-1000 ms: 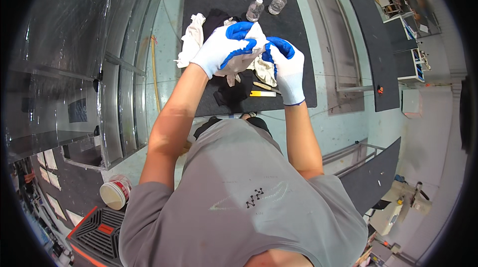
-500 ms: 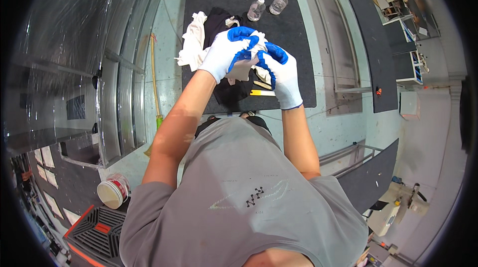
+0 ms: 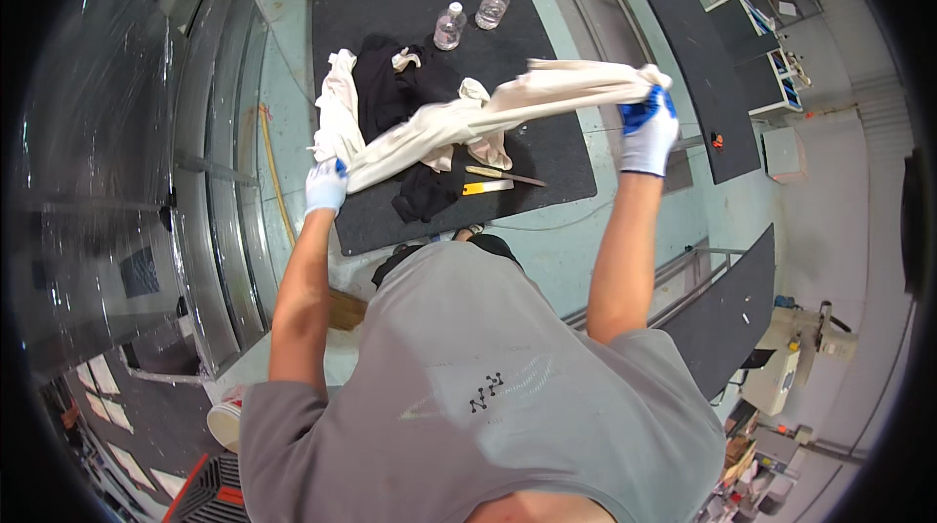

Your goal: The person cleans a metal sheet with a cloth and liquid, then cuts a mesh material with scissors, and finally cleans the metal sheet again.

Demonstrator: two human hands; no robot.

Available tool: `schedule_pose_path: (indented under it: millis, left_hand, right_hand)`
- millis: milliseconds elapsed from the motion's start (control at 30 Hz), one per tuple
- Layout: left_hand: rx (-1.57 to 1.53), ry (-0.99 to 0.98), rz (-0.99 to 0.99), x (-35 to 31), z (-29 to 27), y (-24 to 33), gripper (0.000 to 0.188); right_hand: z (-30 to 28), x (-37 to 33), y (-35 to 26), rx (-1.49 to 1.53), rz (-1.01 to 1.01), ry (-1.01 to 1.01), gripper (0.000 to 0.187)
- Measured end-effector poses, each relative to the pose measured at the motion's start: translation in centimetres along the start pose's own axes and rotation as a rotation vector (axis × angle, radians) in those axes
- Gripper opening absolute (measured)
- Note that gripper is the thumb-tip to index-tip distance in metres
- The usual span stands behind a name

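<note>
A long strip of cream-coloured cloth (image 3: 498,109) is stretched between my two gloved hands, slightly blurred along its length. My left hand (image 3: 327,186), in a white glove with blue palm, grips its lower left end by the table edge. Raised beyond the table's right side, my right hand (image 3: 648,128) is closed on the other end. Under the strip, black cloth (image 3: 386,89) lies heaped on the dark table (image 3: 537,152). Another white cloth (image 3: 339,103) lies beside my left hand. A knife (image 3: 503,175) and a yellow-and-white tool (image 3: 486,188) rest at the near edge.
Two clear bottles (image 3: 449,27) with white caps stand farther back on the table. Plastic-wrapped metal frames (image 3: 210,181) rise on the left. A second dark table (image 3: 683,55) is at the right, and a white bucket (image 3: 224,422) sits at the lower left.
My hands have moved far apart, the left one down and leftward, the right one out to the right. The bunched cloth is now pulled out long between them. The knife shows fully.
</note>
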State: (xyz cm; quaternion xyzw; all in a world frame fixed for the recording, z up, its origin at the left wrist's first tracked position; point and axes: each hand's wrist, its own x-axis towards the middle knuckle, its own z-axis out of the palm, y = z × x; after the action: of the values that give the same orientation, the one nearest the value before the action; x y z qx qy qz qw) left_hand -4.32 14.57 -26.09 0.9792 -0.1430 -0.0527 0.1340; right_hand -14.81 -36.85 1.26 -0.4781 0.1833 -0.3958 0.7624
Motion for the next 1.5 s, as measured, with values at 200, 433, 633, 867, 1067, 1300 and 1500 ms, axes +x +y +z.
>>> schedule_pose_path:
  millis: [200,433,633,867,1067,1300,1500]
  left_hand:
    - [-0.136,0.149,-0.150,-2.9,-0.5,1.5,0.050]
    - [-0.790,0.024,0.313,-0.7,-7.5,21.8,0.092]
    - [-0.824,-0.406,0.300,4.3,-3.5,32.4,0.094]
    - [-0.523,-0.247,0.121,7.2,-2.1,32.9,0.068]
    - [-0.690,-0.096,-0.063,5.6,-2.2,38.1,0.065]
    - [-0.473,-0.309,-0.228,-4.4,0.7,43.2,0.059]
    - [-0.381,-0.112,-0.300,-3.4,3.3,44.0,0.046]
  right_hand:
    - [-3.2,2.1,-6.2,-0.121,-0.098,-0.067,0.035]
    - [1.7,-5.2,-0.9,0.106,0.296,-0.413,0.039]
    - [0.2,-2.1,2.1,0.168,0.309,-0.239,0.037]
    - [-4.8,12.2,8.6,0.360,0.412,-0.382,0.035]
    - [-5.3,25.1,25.1,-0.149,0.529,-0.052,0.033]
    - [1.0,27.3,36.0,-1.048,-0.061,-0.655,0.110]
    - [6.8,27.1,38.6,-0.805,0.084,-0.858,0.095]
